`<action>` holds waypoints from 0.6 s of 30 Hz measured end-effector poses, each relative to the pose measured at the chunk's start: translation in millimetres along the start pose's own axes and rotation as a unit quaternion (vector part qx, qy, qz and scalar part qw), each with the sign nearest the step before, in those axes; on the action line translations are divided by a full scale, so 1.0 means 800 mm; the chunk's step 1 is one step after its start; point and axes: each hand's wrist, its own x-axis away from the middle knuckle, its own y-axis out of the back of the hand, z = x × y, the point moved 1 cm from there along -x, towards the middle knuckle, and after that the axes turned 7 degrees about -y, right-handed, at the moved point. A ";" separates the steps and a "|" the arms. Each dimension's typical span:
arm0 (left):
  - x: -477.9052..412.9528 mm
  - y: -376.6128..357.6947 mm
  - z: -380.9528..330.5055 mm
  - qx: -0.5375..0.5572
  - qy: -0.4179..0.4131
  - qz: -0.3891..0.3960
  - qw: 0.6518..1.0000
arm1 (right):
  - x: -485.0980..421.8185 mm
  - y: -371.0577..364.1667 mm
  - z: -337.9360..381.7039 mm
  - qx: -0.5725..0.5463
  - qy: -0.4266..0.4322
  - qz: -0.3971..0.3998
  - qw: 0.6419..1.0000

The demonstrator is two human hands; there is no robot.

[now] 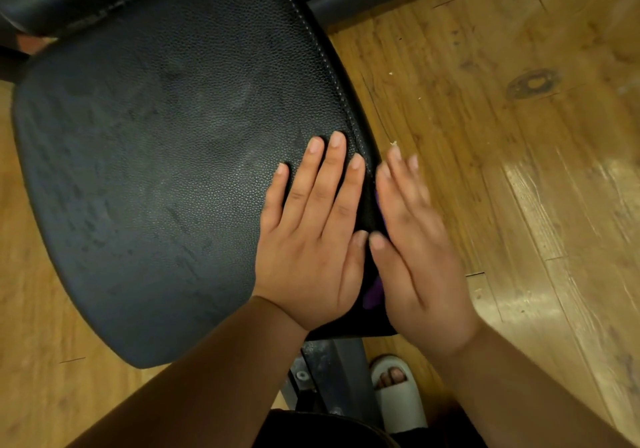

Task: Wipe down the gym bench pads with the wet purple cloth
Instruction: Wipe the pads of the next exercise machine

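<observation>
Purple cloth [374, 296] lay mostly hidden under right hand [415, 257], pressed open-palmed against side edge of seat pad [156, 170]. Left hand [311, 240] lay flat on top, holding nothing. Risk: ungripped cloth could slip to floor [519, 136].

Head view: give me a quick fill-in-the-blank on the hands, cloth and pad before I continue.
The left hand rests flat on the black grained leather bench pad and holds ____.
The purple cloth peeks out beneath the right hand, against the pad's ____ edge.
The white slipper stands on a ____ plank floor.
Missing words: nothing; right; wooden.
</observation>
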 end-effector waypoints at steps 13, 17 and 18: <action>0.002 -0.002 -0.002 -0.002 0.004 -0.006 1.000 | 0.000 -0.001 -0.005 -0.029 -0.012 -0.001 1.000; 0.002 -0.002 -0.002 -0.005 0.007 -0.018 1.000 | -0.011 -0.001 -0.007 -0.036 -0.001 -0.008 0.999; 0.002 -0.002 -0.002 -0.004 0.007 -0.025 1.000 | 0.001 -0.003 -0.010 -0.027 0.001 -0.012 1.000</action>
